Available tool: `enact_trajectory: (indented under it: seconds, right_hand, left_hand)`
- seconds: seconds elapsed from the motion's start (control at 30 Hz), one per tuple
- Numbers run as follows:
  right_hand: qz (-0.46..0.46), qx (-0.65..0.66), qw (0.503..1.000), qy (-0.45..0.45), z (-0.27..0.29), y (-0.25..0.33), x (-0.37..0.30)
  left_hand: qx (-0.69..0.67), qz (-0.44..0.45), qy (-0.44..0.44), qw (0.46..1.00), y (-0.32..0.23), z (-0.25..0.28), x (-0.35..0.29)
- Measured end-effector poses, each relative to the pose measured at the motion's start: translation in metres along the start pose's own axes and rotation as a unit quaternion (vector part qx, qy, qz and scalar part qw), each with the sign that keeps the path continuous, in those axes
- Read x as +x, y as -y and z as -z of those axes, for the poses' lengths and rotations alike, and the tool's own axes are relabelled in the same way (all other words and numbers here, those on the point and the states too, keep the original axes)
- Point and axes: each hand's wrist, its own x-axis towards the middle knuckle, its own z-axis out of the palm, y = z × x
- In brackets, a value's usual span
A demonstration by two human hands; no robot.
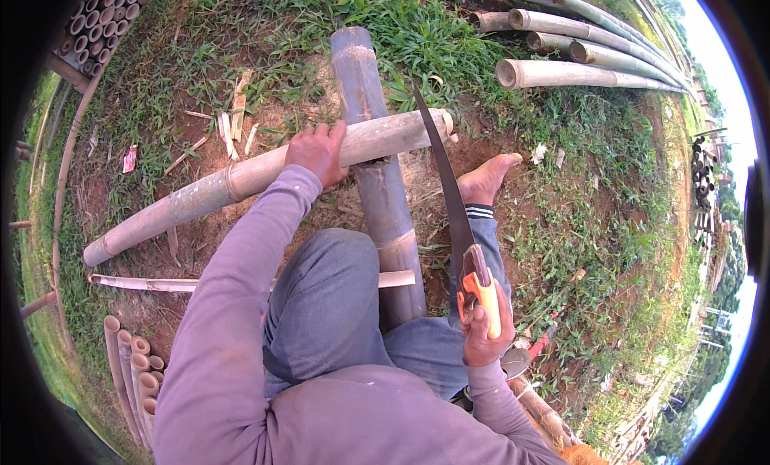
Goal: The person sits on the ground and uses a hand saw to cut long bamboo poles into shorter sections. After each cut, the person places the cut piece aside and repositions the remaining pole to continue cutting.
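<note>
My left hand [318,154] is wrapped over a pale bamboo pole [233,184], pressing it from above. The pole slants up to the right and lies across a thicker, grey bamboo log [377,196] on the ground. In my right hand [486,333] is a handsaw [451,184], its orange handle enclosed by my fingers. The saw's long, dark, curved blade points up and away, crossing the pole near its right end. Whether the teeth touch the bamboo, I cannot tell. My bent knee is close beside the log, and my bare foot [487,178] rests right of the blade.
A split bamboo strip [152,284] runs under my left arm. Pale splinters [233,124] litter the dirt beyond the pole. Long bamboo poles [593,73] lie at far right; short tubes [140,369] stand at near left. More cut bamboo [96,24] is stacked at far left.
</note>
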Motion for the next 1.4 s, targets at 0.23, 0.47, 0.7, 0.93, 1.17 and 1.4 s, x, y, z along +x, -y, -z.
enact_trajectory:
  seconds: [0.23, 0.47, 0.7, 0.93, 1.17, 1.4]
  right_hand:
    - [0.005, 0.013, 1.000, 0.005, -0.092, -0.002, 0.152]
    - [0.107, -0.041, 0.993, 0.029, -0.081, -0.021, 0.137]
    - [0.007, -0.160, 0.987, -0.017, -0.058, 0.018, 0.140]
    - [0.039, -0.116, 0.992, -0.038, 0.010, 0.052, 0.000]
    - [0.059, -0.156, 0.985, -0.051, -0.083, 0.004, 0.173]
    - [0.023, -0.108, 0.993, -0.034, 0.011, 0.046, 0.001]
  left_hand:
    - [0.007, -0.001, 0.004, 1.000, -0.011, 0.007, 0.000]
    - [-0.017, 0.002, -0.036, 0.999, -0.005, -0.003, 0.007]
    - [-0.017, -0.021, -0.050, 0.998, -0.025, -0.006, 0.004]
    - [-0.011, -0.008, -0.051, 0.999, -0.001, -0.003, -0.002]
    - [-0.011, -0.028, -0.029, 0.999, -0.026, -0.005, 0.014]
    - [0.007, 0.000, -0.024, 1.000, -0.001, 0.006, 0.002]
